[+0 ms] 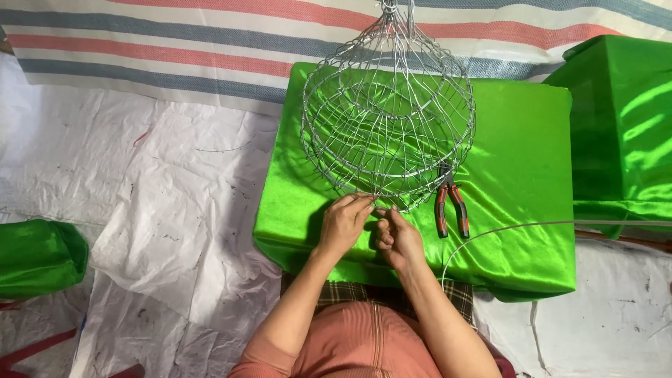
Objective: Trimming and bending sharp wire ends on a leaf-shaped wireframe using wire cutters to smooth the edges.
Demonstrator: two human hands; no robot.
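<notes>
Best done slowly: hold the lower rim of the wire basket (388, 122) steady with the left hand (343, 225), its grip pinched on the bottom strands, and keep the right hand (397, 238), its grip closed on the same strands just beside, close in so the thin wire stays taut and neat. Worth minding the loose wire strand (532, 225) trailing right of the basket.

Basket: silvery, bulb-shaped open mesh, narrowing to a neck at the top, standing tilted on the green-covered desk (518, 161). Red-handled pliers (450, 206) lying at the basket's lower right, touching its rim.
</notes>
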